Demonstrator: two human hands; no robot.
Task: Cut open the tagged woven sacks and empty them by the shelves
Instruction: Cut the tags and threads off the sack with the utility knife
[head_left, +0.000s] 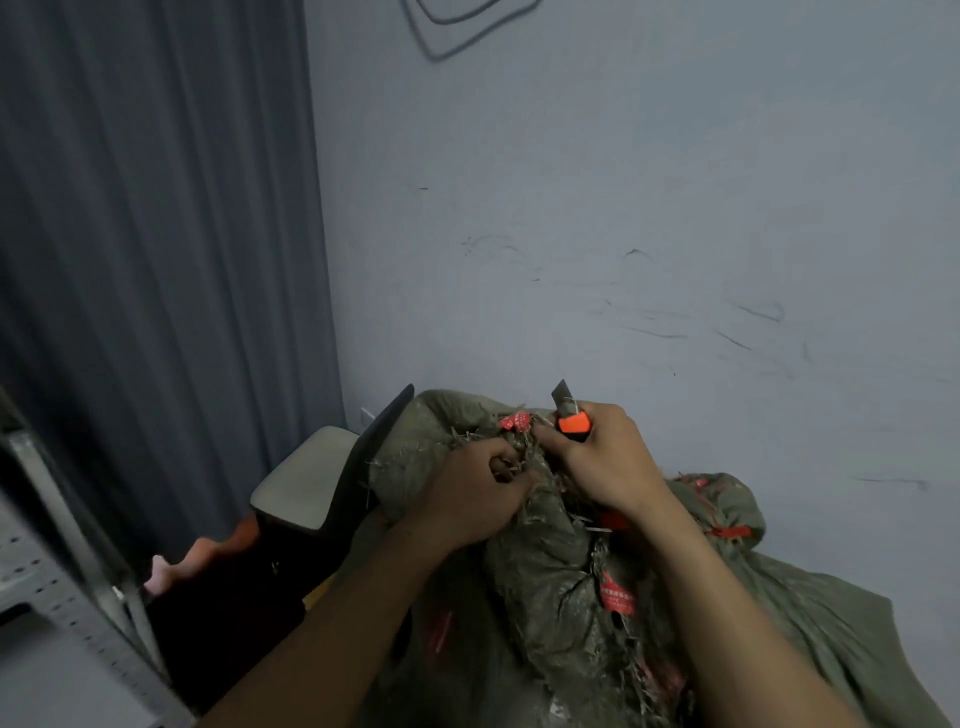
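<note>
Two olive woven sacks lie heaped against the scuffed wall (649, 208). The near sack (545, 571) is coarse and frayed. The second sack (737, 499), behind it to the right, is cinched with a red tie (727, 531). The left hand (470, 499) grips the near sack's bunched neck beside one red tag (515, 421) (another hangs lower). The right hand (608, 457) is curled round one orange utility knife (573, 422), blade up, just beside that neck. A black-backed chair (371, 457) crowds the sacks' left edge, and a perforated metal shelf (57, 587) stands lower left.

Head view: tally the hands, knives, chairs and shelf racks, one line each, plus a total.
Hands: 2, left hand, right hand
Utility knife: 1
Chair: 1
Shelf rack: 1
Total: 5
Sacks overlap, so left uncounted.
</note>
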